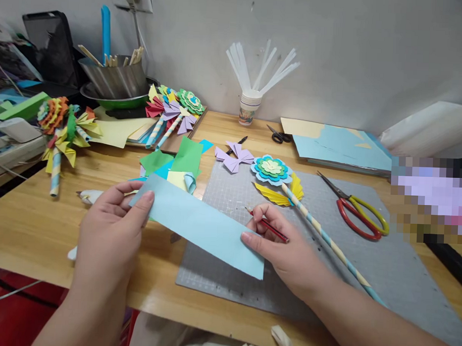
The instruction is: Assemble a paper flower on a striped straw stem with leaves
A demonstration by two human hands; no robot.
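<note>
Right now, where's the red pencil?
In the head view, right of centre: the red pencil is in the right hand, beside the blue paper strip, over the grey cutting mat.

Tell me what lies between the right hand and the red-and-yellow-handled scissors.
In the head view, the striped flower stem runs between the right hand and the scissors, with grey cutting mat showing on both sides.
</note>
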